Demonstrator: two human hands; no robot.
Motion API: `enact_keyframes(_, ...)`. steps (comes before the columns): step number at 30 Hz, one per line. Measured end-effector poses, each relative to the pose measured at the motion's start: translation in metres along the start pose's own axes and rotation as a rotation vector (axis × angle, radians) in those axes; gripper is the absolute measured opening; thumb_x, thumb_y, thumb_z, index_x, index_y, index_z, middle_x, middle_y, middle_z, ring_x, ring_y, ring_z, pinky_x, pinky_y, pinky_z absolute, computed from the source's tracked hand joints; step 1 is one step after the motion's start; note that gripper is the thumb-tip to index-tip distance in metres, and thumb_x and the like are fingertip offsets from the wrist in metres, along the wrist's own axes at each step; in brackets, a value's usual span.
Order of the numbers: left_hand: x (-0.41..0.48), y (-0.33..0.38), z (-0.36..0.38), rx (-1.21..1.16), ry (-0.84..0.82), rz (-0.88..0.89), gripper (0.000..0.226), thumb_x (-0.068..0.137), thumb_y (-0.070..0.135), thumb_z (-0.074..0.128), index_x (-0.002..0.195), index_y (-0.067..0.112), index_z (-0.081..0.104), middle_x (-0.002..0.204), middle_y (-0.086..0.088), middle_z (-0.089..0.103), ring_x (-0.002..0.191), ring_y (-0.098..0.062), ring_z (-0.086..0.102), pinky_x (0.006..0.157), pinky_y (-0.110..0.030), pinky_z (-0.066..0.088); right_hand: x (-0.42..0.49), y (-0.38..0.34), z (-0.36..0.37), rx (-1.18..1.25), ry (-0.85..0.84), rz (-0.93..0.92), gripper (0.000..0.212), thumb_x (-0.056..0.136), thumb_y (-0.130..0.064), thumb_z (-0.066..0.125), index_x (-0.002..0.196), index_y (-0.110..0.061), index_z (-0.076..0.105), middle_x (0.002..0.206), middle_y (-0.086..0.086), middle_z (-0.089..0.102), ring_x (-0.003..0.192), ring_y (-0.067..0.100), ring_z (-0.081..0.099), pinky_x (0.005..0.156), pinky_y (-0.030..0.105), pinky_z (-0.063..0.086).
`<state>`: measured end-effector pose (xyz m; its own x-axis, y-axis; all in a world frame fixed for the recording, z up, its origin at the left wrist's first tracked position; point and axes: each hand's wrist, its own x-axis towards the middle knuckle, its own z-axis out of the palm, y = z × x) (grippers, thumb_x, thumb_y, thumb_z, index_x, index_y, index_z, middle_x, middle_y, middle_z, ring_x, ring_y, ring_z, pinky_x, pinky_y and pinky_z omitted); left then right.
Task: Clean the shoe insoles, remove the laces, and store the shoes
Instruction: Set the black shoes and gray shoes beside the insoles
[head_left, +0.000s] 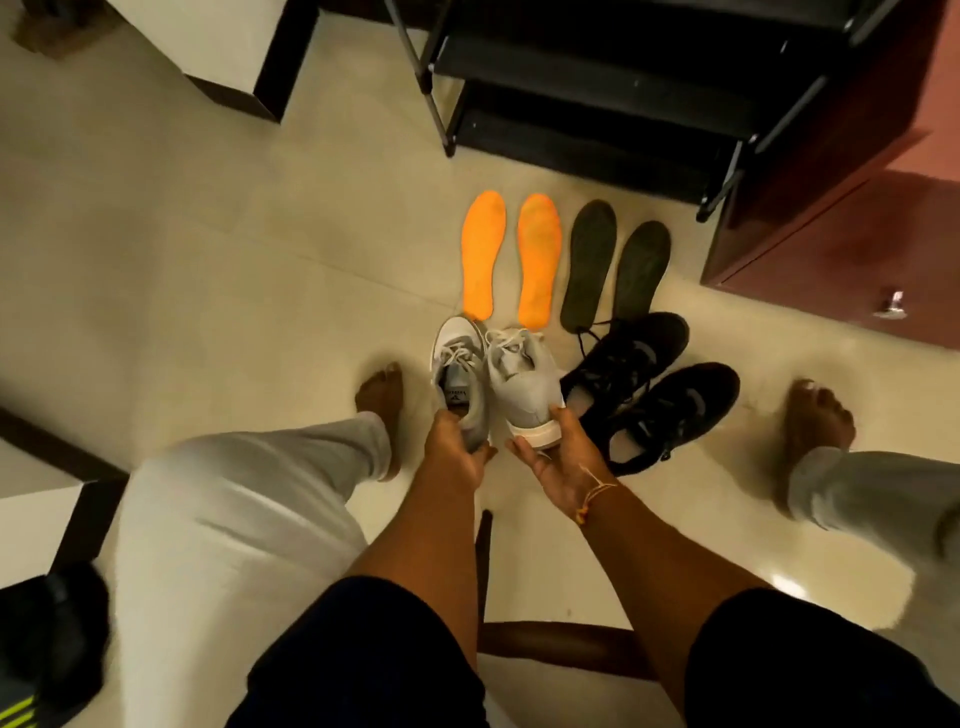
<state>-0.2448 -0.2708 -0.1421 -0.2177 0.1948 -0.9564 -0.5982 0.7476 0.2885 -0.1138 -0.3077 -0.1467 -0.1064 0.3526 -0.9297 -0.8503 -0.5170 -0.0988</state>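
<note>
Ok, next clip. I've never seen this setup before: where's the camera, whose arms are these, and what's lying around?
There is no robot here. A person wears one camera on the head, and it looks down at their own arms and legs. The left hand grips the heel of the left grey shoe. The right hand holds the heel of the right grey shoe. Both shoes have their laces in. On the floor beyond them lie two orange insoles and two dark insoles. The laced black shoes lie to the right. A black rack stands behind.
</note>
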Motion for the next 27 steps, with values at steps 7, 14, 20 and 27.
enact_keyframes(7, 0.052, -0.003, -0.012, 0.013, 0.074, -0.095, 0.047, 0.101, 0.025, 0.033, 0.141, 0.012, 0.052, 0.141, -0.013, 0.056, 0.132, -0.037, 0.048, 0.110, -0.052, 0.036, 0.042, 0.018, -0.019, -0.001, 0.088, 0.138, 0.032, 0.091, -0.023, 0.064, 0.118, -0.007, 0.061, 0.116, 0.019, 0.066, 0.115, 0.037, 0.060, 0.080, 0.042, 0.060)
enact_keyframes(14, 0.092, -0.016, -0.020, -0.099, 0.072, -0.184, 0.040, 0.106, 0.021, 0.037, 0.140, 0.012, 0.056, 0.138, -0.019, 0.059, 0.126, -0.039, 0.055, 0.095, -0.054, 0.053, 0.066, 0.038, -0.041, -0.081, 0.188, 0.207, 0.024, 0.096, -0.017, 0.058, 0.118, -0.009, 0.059, 0.118, 0.013, 0.058, 0.114, 0.029, 0.056, 0.101, 0.046, 0.048)
enact_keyframes(20, 0.094, -0.024, -0.018, -0.141, 0.167, -0.134, 0.040, 0.107, 0.010, 0.038, 0.146, 0.005, 0.045, 0.150, -0.013, 0.047, 0.139, -0.034, 0.042, 0.111, -0.043, 0.042, 0.083, 0.031, -0.036, -0.042, 0.231, 0.184, 0.013, 0.100, -0.009, 0.047, 0.104, -0.007, 0.058, 0.110, 0.013, 0.058, 0.093, 0.025, 0.056, 0.092, 0.038, 0.048)
enact_keyframes(27, 0.103, -0.024, -0.007, -0.037, 0.178, -0.088, 0.037, 0.104, 0.012, 0.050, 0.138, -0.002, 0.052, 0.142, -0.017, 0.054, 0.121, -0.025, 0.059, 0.091, -0.029, 0.052, 0.094, 0.029, -0.016, -0.112, 0.201, 0.274, 0.032, 0.103, -0.017, 0.046, 0.130, -0.001, 0.051, 0.131, 0.021, 0.050, 0.088, 0.027, 0.057, 0.091, 0.035, 0.047)
